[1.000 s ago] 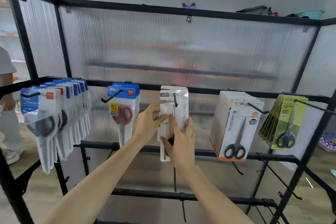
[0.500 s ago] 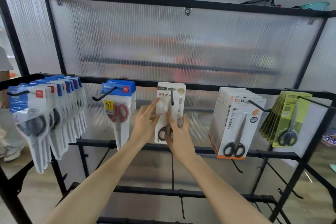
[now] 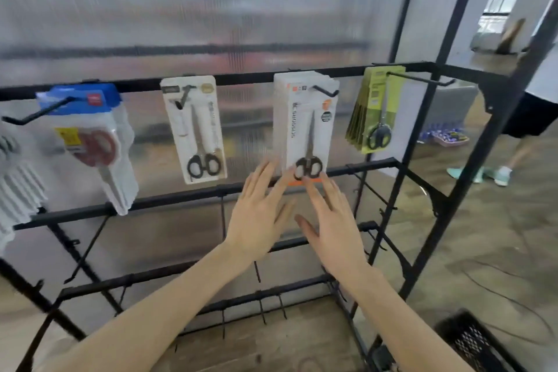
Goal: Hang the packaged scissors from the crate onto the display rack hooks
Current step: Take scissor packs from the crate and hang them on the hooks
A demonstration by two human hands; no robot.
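White scissors pack hangs on its hook — up-left of both hands' spread, empty fingers.

Along the top rail of the display rack, left to right: blue-headed packs, single white pack, white stack, green stack. Both hands before the rack, below the white stack. Crate on floor, lower right.

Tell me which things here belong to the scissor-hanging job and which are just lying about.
Job: white scissors pack hung on its hook, white-orange pack stack, green packs, blue packs, black crate, both empty hands.
Lying about: tray of small items on the floor, floor cable.
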